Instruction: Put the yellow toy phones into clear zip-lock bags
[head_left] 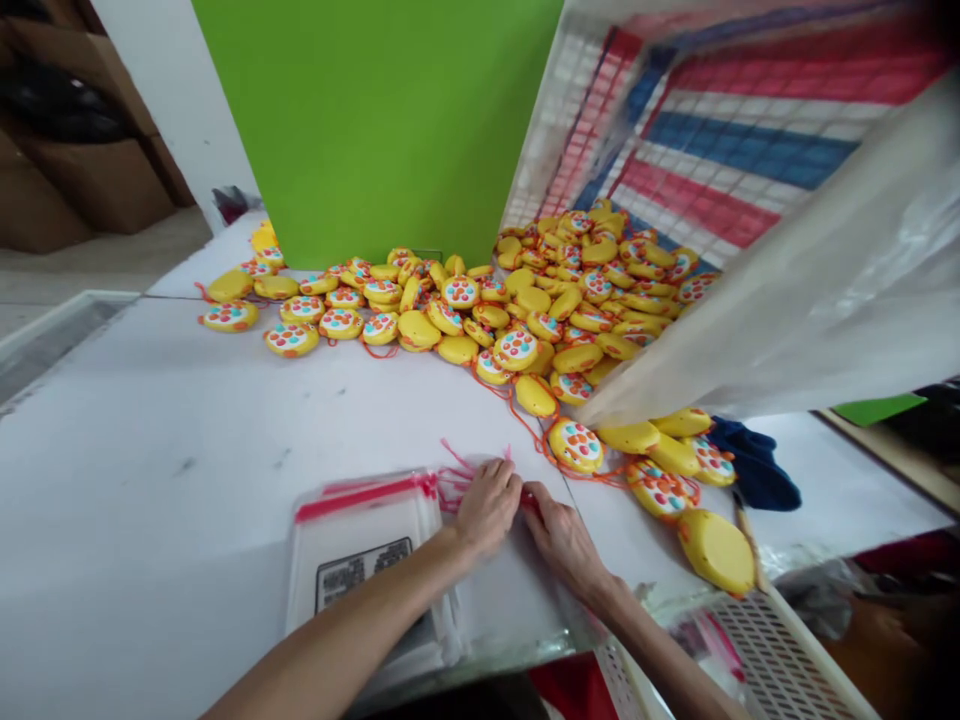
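Note:
My left hand [489,512] and my right hand [564,540] meet near the table's front edge, fingers closed and tips almost touching. Between them they pinch what looks like a clear plastic bag with a red top strip; its lower part is hard to make out. Just left lies a stack of clear zip bags [352,540] with red closures and a black printed label, partly covered by my left forearm. Pink strings [454,478] spread out behind my left hand. Right of my hands lies a yellow toy [576,445] with a dotted white face, trailing an orange cord [536,430].
A heap of similar yellow toys [532,300] spreads across the back, against a green panel [382,130] and a striped woven sack [720,140]. At right lie a dark blue cloth [754,465] and a brush-like stick [750,540]. A white perforated basket [787,650] stands below the edge.

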